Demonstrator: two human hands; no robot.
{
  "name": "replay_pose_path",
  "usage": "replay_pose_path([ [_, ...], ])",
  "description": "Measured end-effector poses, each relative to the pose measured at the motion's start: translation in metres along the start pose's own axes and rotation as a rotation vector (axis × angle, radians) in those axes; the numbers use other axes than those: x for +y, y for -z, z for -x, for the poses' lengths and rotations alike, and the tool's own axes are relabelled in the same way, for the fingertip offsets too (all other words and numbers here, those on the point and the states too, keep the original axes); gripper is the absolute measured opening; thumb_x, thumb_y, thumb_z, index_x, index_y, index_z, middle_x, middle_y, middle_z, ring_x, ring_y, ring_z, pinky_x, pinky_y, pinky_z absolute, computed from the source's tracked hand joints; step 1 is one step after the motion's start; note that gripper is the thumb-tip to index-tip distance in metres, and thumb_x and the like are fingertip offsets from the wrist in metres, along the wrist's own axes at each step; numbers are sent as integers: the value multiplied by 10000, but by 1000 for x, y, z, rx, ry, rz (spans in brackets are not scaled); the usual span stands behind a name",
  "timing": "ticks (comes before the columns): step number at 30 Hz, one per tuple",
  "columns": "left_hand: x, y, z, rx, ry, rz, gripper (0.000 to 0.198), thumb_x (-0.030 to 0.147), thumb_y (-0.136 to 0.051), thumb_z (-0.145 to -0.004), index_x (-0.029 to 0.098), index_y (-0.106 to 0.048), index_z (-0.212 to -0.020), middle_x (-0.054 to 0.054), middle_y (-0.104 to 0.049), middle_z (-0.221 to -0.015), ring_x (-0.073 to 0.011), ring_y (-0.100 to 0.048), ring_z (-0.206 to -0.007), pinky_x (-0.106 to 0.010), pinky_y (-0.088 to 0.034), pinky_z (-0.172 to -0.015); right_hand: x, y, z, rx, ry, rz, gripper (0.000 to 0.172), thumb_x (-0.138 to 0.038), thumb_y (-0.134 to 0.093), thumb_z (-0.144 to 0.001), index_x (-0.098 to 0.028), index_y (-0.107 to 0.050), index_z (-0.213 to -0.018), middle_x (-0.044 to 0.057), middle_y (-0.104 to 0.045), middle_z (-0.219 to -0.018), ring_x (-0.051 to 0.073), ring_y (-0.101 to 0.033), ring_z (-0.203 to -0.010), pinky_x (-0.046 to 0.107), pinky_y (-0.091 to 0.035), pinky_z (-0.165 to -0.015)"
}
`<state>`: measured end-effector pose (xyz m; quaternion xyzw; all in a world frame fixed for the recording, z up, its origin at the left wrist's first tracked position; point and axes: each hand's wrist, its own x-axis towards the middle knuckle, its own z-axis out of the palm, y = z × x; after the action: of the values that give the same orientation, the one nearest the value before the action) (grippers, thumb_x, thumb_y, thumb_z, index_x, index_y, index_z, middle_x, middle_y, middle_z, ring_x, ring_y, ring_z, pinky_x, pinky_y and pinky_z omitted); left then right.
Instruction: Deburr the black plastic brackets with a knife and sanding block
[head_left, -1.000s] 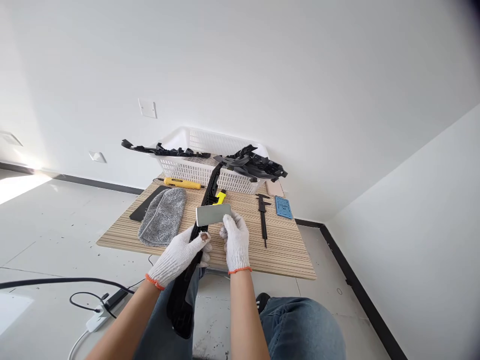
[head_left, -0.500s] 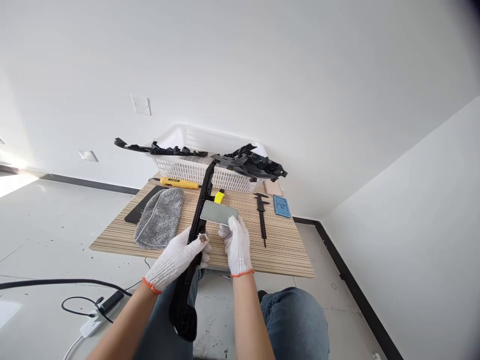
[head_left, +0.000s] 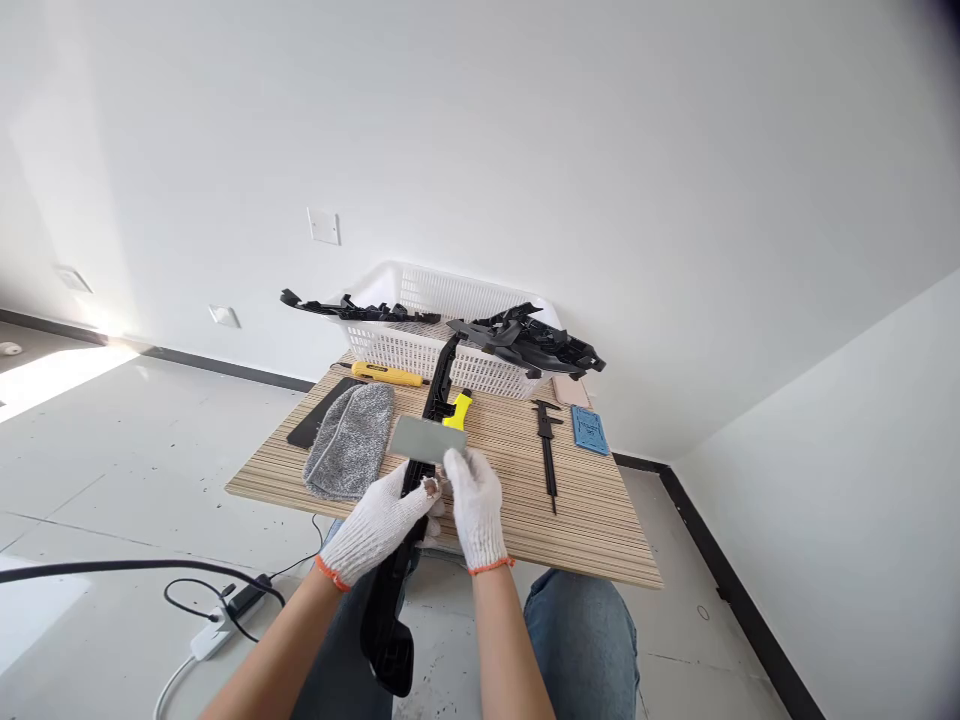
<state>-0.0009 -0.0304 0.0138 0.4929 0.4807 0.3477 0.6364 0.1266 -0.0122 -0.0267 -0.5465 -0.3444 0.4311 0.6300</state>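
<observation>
My left hand (head_left: 379,522), in a white knit glove, is wrapped round a long black plastic part (head_left: 390,610) that runs from my lap up over the table toward the basket. My right hand (head_left: 474,500), also gloved, pinches a flat grey rectangular pad (head_left: 418,438) and holds it against the black part just above my left hand. A yellow piece (head_left: 458,408) lies beside the part, just beyond the pad.
On the striped wooden table (head_left: 592,520) lie a grey cloth mitt (head_left: 349,440), a black sheet (head_left: 313,424), a yellow-handled tool (head_left: 386,373), a black caliper (head_left: 548,452) and a blue card (head_left: 589,428). A white basket (head_left: 442,345) holds more black parts (head_left: 532,340). Cables and a power strip (head_left: 217,625) lie on the floor at left.
The grey pad has tilted and slid a little to the left along the black part, closer to my left hand. The view has shifted to the right and down.
</observation>
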Motion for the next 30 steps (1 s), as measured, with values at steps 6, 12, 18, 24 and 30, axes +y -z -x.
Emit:
replay_pose_path([
  [6, 3, -1, 1, -26, 51, 31, 328, 446, -726, -757, 224, -500, -842, 27, -613, -701, -149, -595, -559, -271, -520, -508, -5, -4, 8, 35, -40, -83, 336, -545, -658, -784, -213, -621, -750, -3, -608, -683, 169, -542, -652, 283, -447, -597],
  [12, 0, -1, 0, -38, 49, 77, 317, 431, -725, -772, 226, -494, -842, 24, -613, -717, -143, -587, -572, -271, -526, -520, -10, -6, 6, 148, -154, -186, 351, -549, -696, -712, -212, -603, -730, -8, -600, -671, 157, -535, -619, 285, -459, -593],
  [18, 1, 0, 0, 7, 4, -33, 328, 506, -668, -817, 218, -517, -859, 7, -633, -741, -155, -612, -595, -279, -543, -525, -13, -1, 6, 41, -137, -164, 346, -539, -700, -738, -200, -635, -767, -9, -616, -680, 157, -543, -639, 281, -456, -594],
  [24, 0, -1, 0, 36, 10, -50, 345, 489, -710, -776, 213, -519, -854, 1, -635, -721, -166, -615, -580, -288, -536, -515, -16, 2, 2, -71, -84, -76, 322, -510, -709, -747, -196, -639, -729, -16, -592, -661, 138, -493, -611, 261, -418, -556],
  [30, -1, -1, -1, 4, 36, -13, 333, 492, -694, -802, 230, -494, -851, 17, -621, -720, -164, -614, -579, -292, -536, -530, -16, -1, 0, 25, -100, -122, 357, -551, -683, -755, -211, -586, -705, -18, -565, -631, 133, -472, -571, 262, -404, -526],
])
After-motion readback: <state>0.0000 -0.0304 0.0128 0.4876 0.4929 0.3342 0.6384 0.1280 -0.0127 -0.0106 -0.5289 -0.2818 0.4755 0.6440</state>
